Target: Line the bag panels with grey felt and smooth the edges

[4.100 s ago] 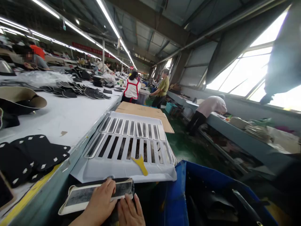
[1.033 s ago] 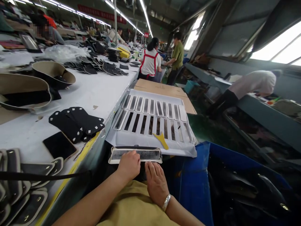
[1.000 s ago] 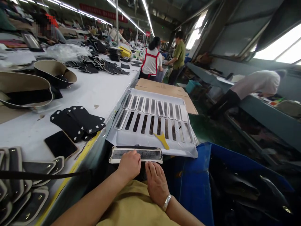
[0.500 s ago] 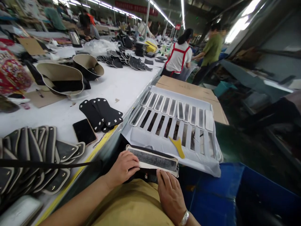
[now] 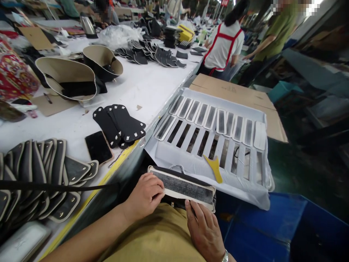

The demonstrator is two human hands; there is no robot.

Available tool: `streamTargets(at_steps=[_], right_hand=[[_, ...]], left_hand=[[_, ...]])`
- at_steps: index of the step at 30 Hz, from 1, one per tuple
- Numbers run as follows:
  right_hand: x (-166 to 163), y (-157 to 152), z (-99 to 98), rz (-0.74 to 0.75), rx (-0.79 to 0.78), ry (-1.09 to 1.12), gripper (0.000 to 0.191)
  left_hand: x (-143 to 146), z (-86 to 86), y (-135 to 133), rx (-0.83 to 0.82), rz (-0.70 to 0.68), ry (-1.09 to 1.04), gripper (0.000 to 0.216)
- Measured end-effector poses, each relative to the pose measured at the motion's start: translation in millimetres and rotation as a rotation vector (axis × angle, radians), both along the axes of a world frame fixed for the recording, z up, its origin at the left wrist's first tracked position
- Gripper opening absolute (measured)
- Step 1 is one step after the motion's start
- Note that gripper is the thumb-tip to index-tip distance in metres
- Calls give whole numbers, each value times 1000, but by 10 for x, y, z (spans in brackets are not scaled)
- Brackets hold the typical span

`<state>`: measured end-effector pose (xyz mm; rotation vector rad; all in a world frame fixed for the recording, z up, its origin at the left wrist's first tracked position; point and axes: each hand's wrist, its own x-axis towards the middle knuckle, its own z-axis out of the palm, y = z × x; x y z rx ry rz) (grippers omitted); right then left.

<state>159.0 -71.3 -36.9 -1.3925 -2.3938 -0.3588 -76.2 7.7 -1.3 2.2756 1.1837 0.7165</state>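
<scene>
A long gray panel (image 5: pixel 185 186) with a pale border and black material along its far edge sits at the person's lap, between the tabletop (image 5: pixel 160 85) on the left and a blue bin (image 5: pixel 269 218) on the right. The left hand (image 5: pixel 147 193) has a narrow grip on the panel's left end, fingers curled over it and thumb close by. The right hand (image 5: pixel 205 227) lies with its fingers together on the near edge toward the right end; its thumb is hidden, so how tight that grip is cannot be told. Just beyond the panel, a slotted white rack (image 5: pixel 181 154) carries a far row of pale-edged strips (image 5: pixel 201 114), with a yellow scraper (image 5: pixel 215 169) near its front. On the tabletop, a phone (image 5: pixel 98 146) lies just beside black pieces (image 5: pixel 127 123) with pale marks at their ends, and a heap of gray pieces (image 5: pixel 38 167) is nearer the person. Behind the rack are flat cardboard (image 5: pixel 240 97) and a person in red straps (image 5: pixel 222 45), facing away.
</scene>
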Motion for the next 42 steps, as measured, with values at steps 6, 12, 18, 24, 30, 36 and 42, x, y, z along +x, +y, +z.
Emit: streamTargets(at_steps=[6, 12, 18, 24, 30, 36, 42], right_hand=[[-74, 24, -10, -8, 9, -27, 36], [-155, 42, -103, 30, 7, -30, 39], [-316, 139, -157, 53, 44, -78, 42], [-554, 264, -170, 39, 40, -46, 44], [-735, 337, -120, 41, -22, -26, 47], [-734, 333, -137, 48, -38, 3, 51], [-762, 349, -141, 78, -66, -21, 51]], left_hand=[[126, 10, -11, -32, 130, 96, 10], [161, 8, -23, -29, 157, 177, 10], [186, 27, -27, -27, 205, 249, 9], [190, 16, -23, -39, 221, 244, 10], [-95, 14, -21, -23, 115, 51, 14], [-459, -19, -7, 18, 124, 22, 4], [-413, -109, 29, -77, 150, -76, 8]])
